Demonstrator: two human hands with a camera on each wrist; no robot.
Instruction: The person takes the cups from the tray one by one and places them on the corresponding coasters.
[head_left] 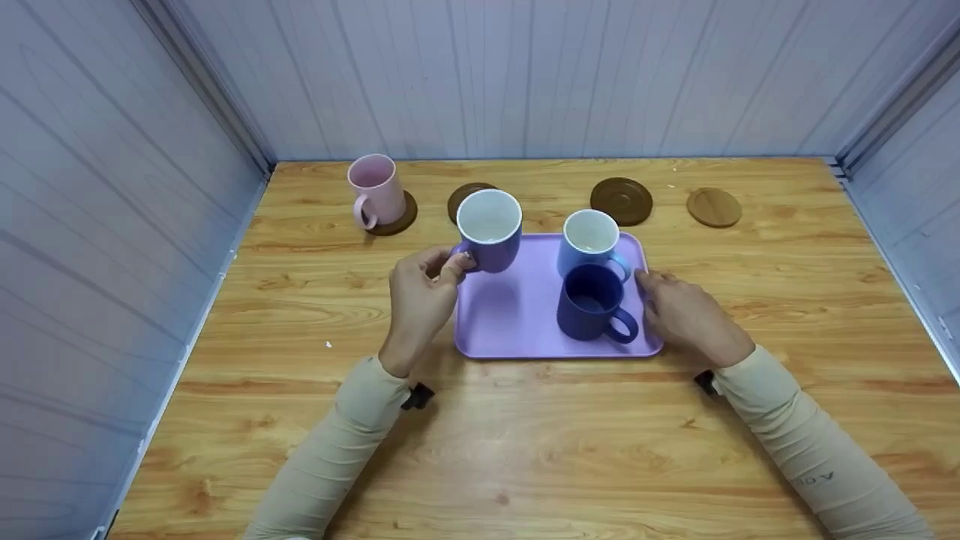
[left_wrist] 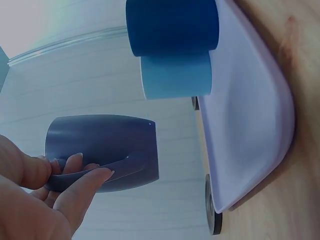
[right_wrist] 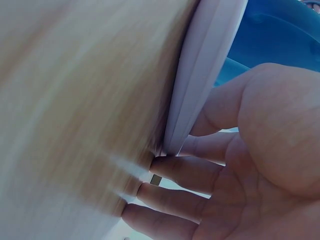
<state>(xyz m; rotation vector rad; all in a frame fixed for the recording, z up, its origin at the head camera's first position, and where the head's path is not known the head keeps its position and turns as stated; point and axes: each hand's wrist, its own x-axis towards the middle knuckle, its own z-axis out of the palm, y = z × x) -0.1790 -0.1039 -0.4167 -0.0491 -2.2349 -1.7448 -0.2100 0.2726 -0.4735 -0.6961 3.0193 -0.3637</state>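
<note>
My left hand [head_left: 422, 300] pinches the handle of a purple mug [head_left: 491, 232] with a white inside. The mug hangs above the left part of a lilac tray [head_left: 517, 322], upright and apart from it. In the left wrist view, the mug's handle [left_wrist: 115, 169] lies between thumb and fingers. My right hand [head_left: 688, 311] grips the tray's right rim [right_wrist: 200, 75], thumb at the rim and other fingertips down by the tabletop. On the tray's right half stand a light blue mug [head_left: 574, 255] and, in front of it, a dark blue mug [head_left: 579, 319].
A pink mug [head_left: 386, 199] stands on a dark brown coaster [head_left: 409, 214] at the back left. Another dark coaster [head_left: 466, 193] lies partly hidden behind the purple mug. A third dark coaster [head_left: 621, 201] and a lighter wooden coaster [head_left: 714, 207] lie at the back right. Panelled walls [head_left: 480, 82] enclose the table.
</note>
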